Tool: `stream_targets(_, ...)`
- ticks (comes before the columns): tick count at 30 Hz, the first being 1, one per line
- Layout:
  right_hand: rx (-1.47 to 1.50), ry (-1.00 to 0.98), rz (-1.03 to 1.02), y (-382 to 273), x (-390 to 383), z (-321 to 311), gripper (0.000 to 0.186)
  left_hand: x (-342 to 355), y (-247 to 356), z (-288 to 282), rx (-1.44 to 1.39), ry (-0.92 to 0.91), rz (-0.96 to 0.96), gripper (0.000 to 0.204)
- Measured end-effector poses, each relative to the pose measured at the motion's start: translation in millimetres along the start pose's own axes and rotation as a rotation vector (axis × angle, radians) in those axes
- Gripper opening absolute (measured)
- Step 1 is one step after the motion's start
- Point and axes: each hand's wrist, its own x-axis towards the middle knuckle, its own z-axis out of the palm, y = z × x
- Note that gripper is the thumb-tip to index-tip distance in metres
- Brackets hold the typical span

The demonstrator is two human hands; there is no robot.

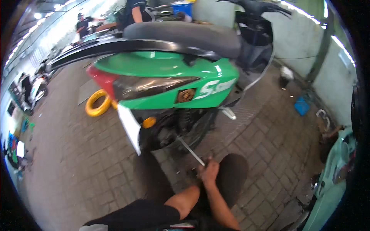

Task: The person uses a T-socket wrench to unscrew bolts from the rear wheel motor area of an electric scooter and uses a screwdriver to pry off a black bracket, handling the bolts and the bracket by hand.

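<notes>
A green scooter (169, 69) with a dark seat stands crosswise in front of me. My right hand (210, 171) is closed round the lower end of a long silver metal bar (190, 151), perhaps a wrench. The bar slants up and left, its far end against the dark area by the scooter's rear wheel (198, 136). My left forearm (185, 200) reaches in between my knees toward my right wrist. Shadow and the right arm hide my left hand's fingers, so I cannot see what it holds. An orange reflector (149, 122) sits above and left of the bar.
A yellow tyre-like ring (97, 103) lies on the brick floor to the left. On the right are a blue container (301, 106) and a pale green scooter body (331, 184) close by. Two people stand far back on the left. More parts line the left wall.
</notes>
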Motion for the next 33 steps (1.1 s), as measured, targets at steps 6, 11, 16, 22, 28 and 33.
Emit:
stream_targets(6,0.176,-0.124,0.092,-41.4,-26.7,-8.6,0.034,22.4,-2.2,-4.6,-0.357,-0.013,0.261,0.033)
stream_targets(11,-0.046,0.122,0.306,-42.0,-28.4,-43.8,0.052,47.2,3.7,-46.3,-0.582,-0.426,0.132,0.039)
stream_targets(16,0.451,-0.161,0.983,-59.7,-21.4,-47.6,0.059,53.3,-30.0,-88.2,-0.902,-0.542,-0.085,0.037)
stream_targets(22,0.347,-0.198,0.752,-2.4,-20.3,-43.5,0.029,64.5,-49.6,-92.5,-1.207,-0.615,-0.298,0.035)
stream_targets(28,-0.762,-0.032,-0.076,-59.8,-15.5,-19.1,0.047,91.0,-63.4,-103.3,-1.444,-0.497,-0.466,0.028)
stream_targets(33,-0.821,-0.067,0.015,-24.8,-12.1,-50.4,0.05,84.2,-48.0,-109.0,-1.388,-0.449,-0.43,0.032)
